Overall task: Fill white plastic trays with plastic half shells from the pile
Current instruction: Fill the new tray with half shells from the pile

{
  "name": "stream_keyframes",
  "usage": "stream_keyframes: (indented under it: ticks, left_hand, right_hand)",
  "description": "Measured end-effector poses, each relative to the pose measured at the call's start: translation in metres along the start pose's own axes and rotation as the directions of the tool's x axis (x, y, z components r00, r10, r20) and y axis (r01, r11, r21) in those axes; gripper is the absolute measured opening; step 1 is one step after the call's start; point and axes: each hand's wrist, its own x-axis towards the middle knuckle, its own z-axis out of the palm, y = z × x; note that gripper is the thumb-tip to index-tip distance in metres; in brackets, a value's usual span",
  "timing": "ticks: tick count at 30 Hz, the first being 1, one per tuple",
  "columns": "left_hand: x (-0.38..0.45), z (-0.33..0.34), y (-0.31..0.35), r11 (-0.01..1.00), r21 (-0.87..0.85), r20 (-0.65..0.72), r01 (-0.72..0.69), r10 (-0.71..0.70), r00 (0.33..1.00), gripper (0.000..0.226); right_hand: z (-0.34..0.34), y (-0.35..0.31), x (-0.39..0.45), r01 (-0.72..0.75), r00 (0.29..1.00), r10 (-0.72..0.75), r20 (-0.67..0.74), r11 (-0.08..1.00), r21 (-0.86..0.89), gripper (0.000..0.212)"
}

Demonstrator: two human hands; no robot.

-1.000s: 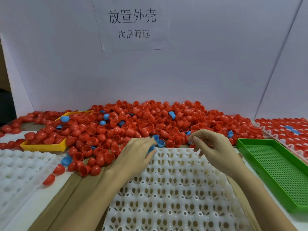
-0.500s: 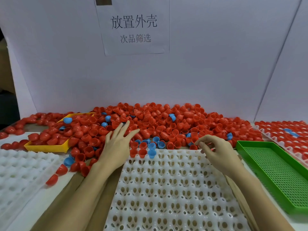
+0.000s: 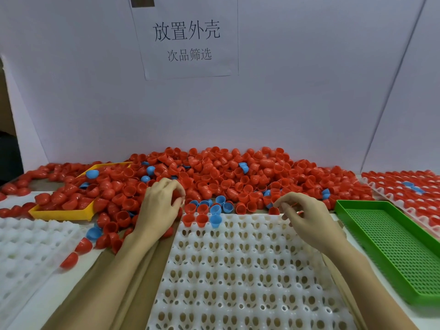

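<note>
Early in the fill: we are picking shells at the pile's near edge, the centre tray almost bare.

Our left hand (image 3: 160, 206) curls round red glossy plastic half shells (image 3: 176, 196) at mid-frame; our right hand (image 3: 307, 219) pinches a small red piece, too hidden to name, over the white moulded plastic tray with rounded perforated cups (image 3: 242, 270). Only a few red and blue domes sit in its top row. Next, we judge, each shell must seat in a cup. The heaped pile of smooth, thin-walled shells (image 3: 226, 172) spans the frame's middle.
</note>
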Motion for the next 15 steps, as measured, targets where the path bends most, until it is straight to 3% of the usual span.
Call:
stream_keyframes:
  ticks: [2, 3, 6, 8, 11, 13, 15]
  left_hand:
    - [0.001, -0.009, 0.011, 0.989, -0.146, -0.041, 0.023, -0.029, 0.999, 0.018]
    - [0.000, -0.014, 0.020, 0.962, -0.269, -0.037, 0.044, -0.056, 0.998, 0.019]
    - [-0.012, -0.027, 0.057, 0.841, -0.539, 0.024, 0.048, -0.041, 0.999, 0.026]
    - [-0.021, -0.030, 0.083, 0.798, -0.602, 0.072, -0.016, 0.074, 0.995, 0.027]
    - [-0.032, -0.025, 0.110, 0.829, -0.504, 0.072, -0.242, 0.319, 0.945, 0.022]
    - [-0.037, -0.019, 0.114, 0.837, -0.343, 0.061, -0.426, 0.473, 0.879, 0.018]
    - [-0.040, -0.014, 0.112, 0.826, -0.306, 0.083, -0.474, 0.519, 0.851, 0.016]
  right_hand:
    - [0.000, -0.002, 0.000, -0.011, 1.000, 0.010, 0.016, 0.996, 0.083, 0.025]
    - [-0.001, -0.005, 0.000, -0.040, 0.999, 0.034, 0.033, 0.978, 0.206, 0.025]
    - [-0.005, -0.020, -0.003, -0.153, 0.984, 0.055, 0.169, 0.747, 0.647, 0.018]
    - [-0.004, -0.029, -0.006, -0.192, 0.952, -0.074, 0.297, 0.611, 0.768, 0.036]
    - [0.002, -0.037, -0.011, -0.154, 0.883, -0.260, 0.390, 0.625, 0.765, 0.050]
    - [0.003, -0.039, -0.014, -0.095, 0.903, -0.231, 0.363, 0.716, 0.691, 0.043]
    - [0.000, -0.039, -0.014, -0.086, 0.930, -0.180, 0.320, 0.740, 0.667, 0.035]
